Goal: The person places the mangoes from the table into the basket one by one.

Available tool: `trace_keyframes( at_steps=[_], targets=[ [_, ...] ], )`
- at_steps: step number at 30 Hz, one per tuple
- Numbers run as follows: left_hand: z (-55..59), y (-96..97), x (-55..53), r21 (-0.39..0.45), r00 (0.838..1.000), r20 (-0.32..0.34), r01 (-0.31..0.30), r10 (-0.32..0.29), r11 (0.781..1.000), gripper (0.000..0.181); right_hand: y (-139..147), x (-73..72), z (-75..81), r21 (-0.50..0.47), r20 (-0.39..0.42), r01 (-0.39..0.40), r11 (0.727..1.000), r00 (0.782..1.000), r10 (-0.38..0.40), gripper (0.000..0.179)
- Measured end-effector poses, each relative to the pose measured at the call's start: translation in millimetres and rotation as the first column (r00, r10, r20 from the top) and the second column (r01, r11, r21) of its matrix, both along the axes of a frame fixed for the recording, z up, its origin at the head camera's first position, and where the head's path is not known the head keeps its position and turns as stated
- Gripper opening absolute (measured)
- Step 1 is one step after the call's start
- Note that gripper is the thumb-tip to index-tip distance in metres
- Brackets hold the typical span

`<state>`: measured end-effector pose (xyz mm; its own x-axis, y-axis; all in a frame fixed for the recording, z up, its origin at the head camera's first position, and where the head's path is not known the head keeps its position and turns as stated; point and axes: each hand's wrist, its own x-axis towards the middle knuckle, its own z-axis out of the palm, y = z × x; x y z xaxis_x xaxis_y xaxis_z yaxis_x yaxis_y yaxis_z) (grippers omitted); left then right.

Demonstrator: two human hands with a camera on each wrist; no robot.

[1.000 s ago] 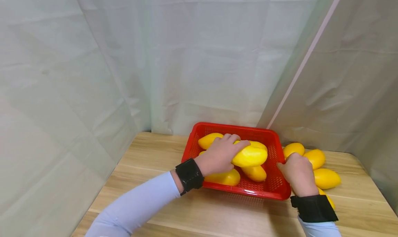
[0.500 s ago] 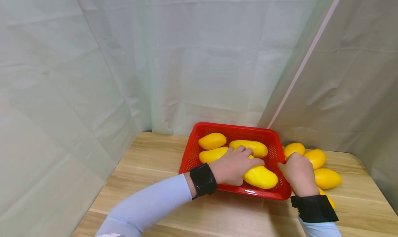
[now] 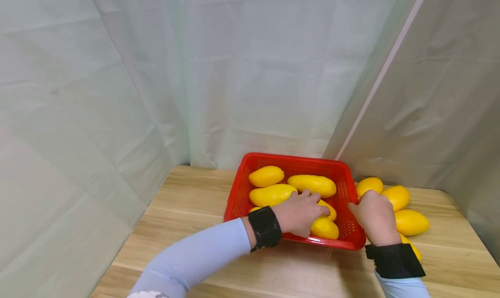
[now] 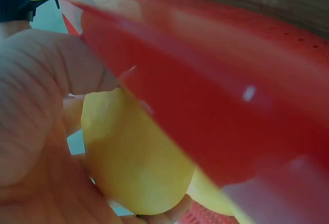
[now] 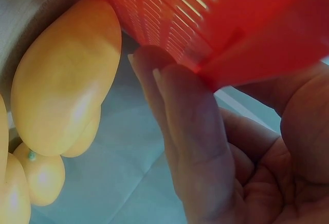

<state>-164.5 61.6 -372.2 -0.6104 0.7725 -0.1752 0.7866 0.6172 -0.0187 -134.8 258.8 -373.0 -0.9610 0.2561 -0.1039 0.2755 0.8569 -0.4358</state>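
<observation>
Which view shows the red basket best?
Head view: nearly the whole red basket shows, though the left hand and right hand hide parts. The left wrist view shows mostly a close, blurred stretch of its edge; the right wrist view, part of a slotted wall and rim.

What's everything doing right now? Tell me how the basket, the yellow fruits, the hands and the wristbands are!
Red basket: upright, partly filled.
Left hand: curled round a fruit in the basket.
Held fruit: in the left hand's grip, looks uncut.
Other basket fruits: lying down, look uncut.
Right hand: gripping the basket's right rim.
Outside fruits: lying on the table, look uncut.
Black wristbands: fastened round both wrists.
</observation>
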Motion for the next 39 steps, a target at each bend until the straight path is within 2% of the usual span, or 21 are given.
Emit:
trace_keyframes(
  at_steps=[6,18,28,34,39],
  targets=[
    [-0.3,3.0,0.8,-0.005,1.0,0.012,0.02,-0.019,1.0,0.072,0,-1.3,1.4,0.011,-0.008,-0.007,1.0,1.0,0.007,0.036],
    [-5.0,4.4,-0.7,-0.01,1.0,0.022,0.011,-0.011,1.0,0.07,-2,-0.2,4.7,0.026,-0.015,-0.009,1.0,1.0,0.009,0.036],
    [-8.3,1.8,-2.2,0.001,0.998,0.055,0.003,-0.003,1.0,0.07,-2,1.1,4.3,0.013,-0.015,-0.005,1.0,1.0,0.005,0.036],
    [-6.8,-5.2,-2.3,0.01,0.996,0.085,-0.033,0.032,0.999,0.075,-2,0.8,2.7,0.017,-0.009,-0.004,1.0,1.0,0.005,0.035],
    [-1.2,-22.0,-4.2,0.052,0.994,0.084,-0.08,0.076,0.995,0.081,-1,0.3,1.7,0.02,0.004,-0.006,1.0,1.0,0.006,0.034]
  ],
)
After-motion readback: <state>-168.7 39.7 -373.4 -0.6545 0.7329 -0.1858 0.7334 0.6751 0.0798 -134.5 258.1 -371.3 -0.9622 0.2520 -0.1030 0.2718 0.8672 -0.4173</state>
